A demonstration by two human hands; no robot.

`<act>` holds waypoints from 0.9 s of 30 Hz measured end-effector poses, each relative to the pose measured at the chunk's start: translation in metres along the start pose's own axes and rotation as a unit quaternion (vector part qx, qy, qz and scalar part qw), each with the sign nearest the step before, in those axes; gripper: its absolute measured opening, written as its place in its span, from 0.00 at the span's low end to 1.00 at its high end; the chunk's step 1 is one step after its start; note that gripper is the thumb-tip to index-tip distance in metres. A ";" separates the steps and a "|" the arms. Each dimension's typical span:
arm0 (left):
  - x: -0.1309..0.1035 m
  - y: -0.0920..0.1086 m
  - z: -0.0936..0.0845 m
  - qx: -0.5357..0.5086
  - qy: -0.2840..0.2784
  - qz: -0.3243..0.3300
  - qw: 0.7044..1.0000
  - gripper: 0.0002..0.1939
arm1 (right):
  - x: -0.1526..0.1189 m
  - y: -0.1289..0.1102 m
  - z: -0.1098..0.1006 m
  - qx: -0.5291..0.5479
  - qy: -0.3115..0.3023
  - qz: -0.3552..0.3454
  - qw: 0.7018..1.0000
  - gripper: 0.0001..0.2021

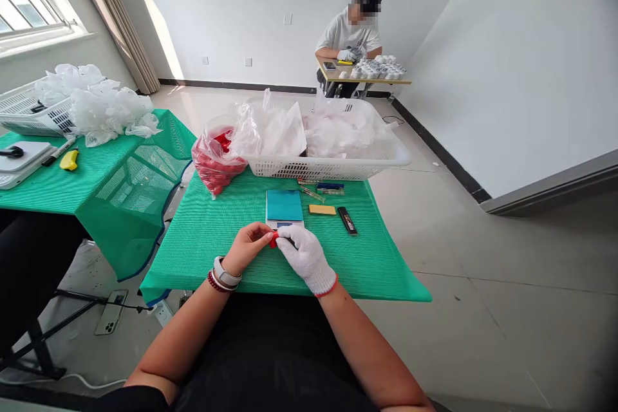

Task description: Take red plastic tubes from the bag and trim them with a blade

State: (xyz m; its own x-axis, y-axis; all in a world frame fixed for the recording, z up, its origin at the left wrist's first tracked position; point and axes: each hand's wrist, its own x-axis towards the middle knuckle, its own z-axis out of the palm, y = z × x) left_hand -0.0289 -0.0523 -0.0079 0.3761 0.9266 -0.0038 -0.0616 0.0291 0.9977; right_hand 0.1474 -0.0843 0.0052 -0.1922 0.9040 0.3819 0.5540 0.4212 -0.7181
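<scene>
My bare left hand [250, 246], with a watch and beads at its wrist, pinches a small red piece [274, 239]. From the other side my right hand [306, 257], in a white knit glove, closes its fingertips on the same piece; the exact kind of piece is too small to make out. Just beyond both hands lies a small flat scale [284, 206] with a blue-green top. A clear bag of red pieces [217, 164] stands farther back on the left. To the right of the scale are a yellow block [322, 210] and a black narrow case [347, 221].
A white basket [328, 168] full of clear plastic bags spans the back of the green-covered table [203, 251]. Pens [331, 188] lie before it. The left table holds a yellow cutter [69, 159] and another basket [36, 122]. A person [350, 32] sits at a far table.
</scene>
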 end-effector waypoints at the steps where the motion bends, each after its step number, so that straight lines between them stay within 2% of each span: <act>1: 0.000 0.000 0.000 -0.001 0.000 0.001 1.000 0.16 | 0.000 0.000 0.000 0.001 -0.001 0.000 1.000 0.08; 13: 0.002 0.000 0.002 0.037 0.010 -0.006 0.999 0.21 | -0.001 0.006 0.002 0.005 -0.006 0.007 1.000 0.08; 27: 0.001 -0.001 0.001 0.036 -0.009 0.008 0.999 0.16 | 0.000 0.001 0.001 0.008 -0.017 0.008 1.000 0.09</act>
State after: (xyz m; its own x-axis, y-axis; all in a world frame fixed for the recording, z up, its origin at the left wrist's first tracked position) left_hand -0.0280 -0.0517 -0.0093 0.3924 0.9197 0.0128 -0.0021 -0.0130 0.9999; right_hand 0.1477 -0.0834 0.0040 -0.2117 0.9126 0.3497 0.5435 0.4074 -0.7339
